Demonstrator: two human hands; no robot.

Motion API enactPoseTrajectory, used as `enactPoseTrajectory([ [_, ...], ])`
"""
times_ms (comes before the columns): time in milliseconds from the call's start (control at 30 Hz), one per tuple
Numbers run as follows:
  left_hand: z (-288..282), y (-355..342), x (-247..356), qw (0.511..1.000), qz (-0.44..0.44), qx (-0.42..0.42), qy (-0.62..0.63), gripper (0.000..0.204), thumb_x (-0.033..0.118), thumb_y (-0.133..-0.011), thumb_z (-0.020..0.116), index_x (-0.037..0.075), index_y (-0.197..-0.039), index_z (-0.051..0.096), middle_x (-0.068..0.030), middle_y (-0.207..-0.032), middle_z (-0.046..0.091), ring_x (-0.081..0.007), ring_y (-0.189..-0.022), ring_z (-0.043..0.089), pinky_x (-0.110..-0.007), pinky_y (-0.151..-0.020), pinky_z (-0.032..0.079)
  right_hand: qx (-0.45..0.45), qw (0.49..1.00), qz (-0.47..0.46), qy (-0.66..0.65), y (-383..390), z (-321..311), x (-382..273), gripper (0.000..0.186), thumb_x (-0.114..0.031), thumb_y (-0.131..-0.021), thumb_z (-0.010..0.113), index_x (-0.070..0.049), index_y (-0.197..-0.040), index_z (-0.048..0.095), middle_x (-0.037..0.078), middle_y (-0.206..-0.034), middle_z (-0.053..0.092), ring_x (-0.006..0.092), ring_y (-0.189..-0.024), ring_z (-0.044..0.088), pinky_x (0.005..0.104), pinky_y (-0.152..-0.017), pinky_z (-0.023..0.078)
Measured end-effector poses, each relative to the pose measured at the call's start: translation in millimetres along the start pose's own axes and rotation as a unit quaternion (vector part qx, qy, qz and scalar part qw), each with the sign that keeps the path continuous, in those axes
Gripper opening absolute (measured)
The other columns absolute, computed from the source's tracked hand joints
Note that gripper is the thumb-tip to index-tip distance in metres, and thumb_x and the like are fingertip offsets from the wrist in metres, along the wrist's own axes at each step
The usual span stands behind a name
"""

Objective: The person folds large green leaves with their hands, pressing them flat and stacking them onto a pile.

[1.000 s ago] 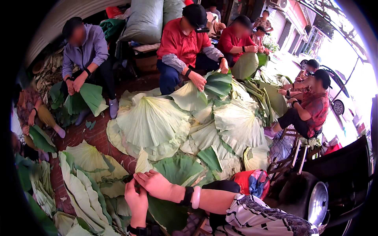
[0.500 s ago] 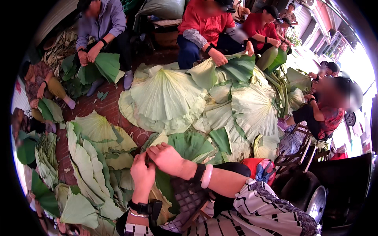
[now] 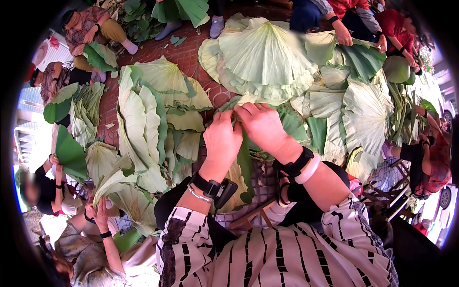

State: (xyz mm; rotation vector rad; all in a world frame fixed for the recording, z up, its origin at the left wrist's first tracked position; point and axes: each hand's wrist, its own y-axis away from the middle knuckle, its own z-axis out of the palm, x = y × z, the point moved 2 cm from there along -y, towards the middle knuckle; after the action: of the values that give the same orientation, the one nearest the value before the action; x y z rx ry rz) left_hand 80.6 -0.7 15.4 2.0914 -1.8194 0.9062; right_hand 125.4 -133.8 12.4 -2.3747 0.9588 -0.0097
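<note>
My left hand (image 3: 223, 139) and my right hand (image 3: 263, 128) meet close together at the middle of the view, fingers pinched on a lotus leaf (image 3: 244, 168). Its pale edge shows above the fingers, and a green and yellowish part hangs below, between my forearms. The exact spot in my fingertips is hidden. Just beyond my hands lies a big fanned stack of pale lotus leaves (image 3: 267, 55). To the left is a heap of folded leaves (image 3: 138, 122), and darker green leaves (image 3: 289, 122) lie behind my right hand.
Several people sit around the pile handling leaves; one person's hand (image 3: 100, 216) is at the lower left, another's (image 3: 343, 34) at the far right. Red brick paving (image 3: 193, 55) shows between the heaps. A low wooden stool (image 3: 253, 215) stands below my arms.
The view has swung down and to the left, so the scene sits further right and higher. Both my hands are still pinched together on the leaf.
</note>
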Motion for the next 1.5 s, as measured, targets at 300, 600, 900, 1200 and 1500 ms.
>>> enactPoseTrajectory([
  [300,-0.2,-1.6,-0.7,0.998,0.035,0.049,0.012,0.013,0.013,-0.087,0.066,0.002,-0.093,0.063,-0.0186,-0.084,0.070,-0.0417,-0.073,0.070,-0.051,-0.065,0.056,0.050,0.997,-0.024,-0.052,-3.2,-4.6,0.6,0.040,-0.009,-0.077,0.068,-0.002,-0.116,0.068,0.011,-0.118,0.070,0.0249,-0.093,0.071,0.0380,-0.082,0.058],
  [600,-4.9,0.2,-4.5,0.994,0.081,0.075,0.014,0.010,0.012,-0.085,0.065,0.002,-0.087,0.063,-0.0171,-0.081,0.069,-0.0390,-0.068,0.068,-0.049,-0.062,0.055,0.032,0.996,-0.022,-0.080,-4.3,-1.9,-2.0,0.035,-0.007,-0.079,0.070,-0.004,-0.113,0.070,0.010,-0.109,0.073,0.0277,-0.094,0.072,0.0384,-0.082,0.058],
  [900,-7.0,0.0,-7.4,0.996,0.082,0.042,-0.004,0.010,0.012,-0.085,0.064,0.002,-0.086,0.065,-0.0173,-0.078,0.069,-0.0387,-0.070,0.069,-0.049,-0.063,0.055,-0.045,0.988,0.020,-0.150,-6.5,-6.5,3.8,0.029,-0.002,-0.079,0.068,-0.004,-0.108,0.070,0.013,-0.102,0.073,0.0330,-0.090,0.071,0.0411,-0.079,0.059],
  [1200,-12.4,-2.3,-5.8,0.996,0.074,-0.035,0.028,0.014,0.013,-0.085,0.069,0.003,-0.095,0.071,-0.0182,-0.088,0.072,-0.0388,-0.078,0.070,-0.046,-0.071,0.056,-0.087,0.978,-0.008,-0.192,-5.3,-16.2,20.4,0.025,-0.007,-0.080,0.066,-0.007,-0.105,0.070,0.010,-0.094,0.068,0.0339,-0.087,0.069,0.0444,-0.075,0.057],
  [1500,-6.4,-3.1,-6.4,0.997,0.074,-0.035,0.001,0.014,0.013,-0.084,0.070,0.004,-0.094,0.070,-0.0160,-0.088,0.073,-0.0372,-0.080,0.071,-0.045,-0.072,0.056,-0.087,0.976,0.008,-0.198,-1.9,-11.8,23.2,0.027,-0.008,-0.078,0.069,-0.007,-0.105,0.070,0.011,-0.098,0.069,0.0339,-0.090,0.069,0.0447,-0.078,0.057],
])
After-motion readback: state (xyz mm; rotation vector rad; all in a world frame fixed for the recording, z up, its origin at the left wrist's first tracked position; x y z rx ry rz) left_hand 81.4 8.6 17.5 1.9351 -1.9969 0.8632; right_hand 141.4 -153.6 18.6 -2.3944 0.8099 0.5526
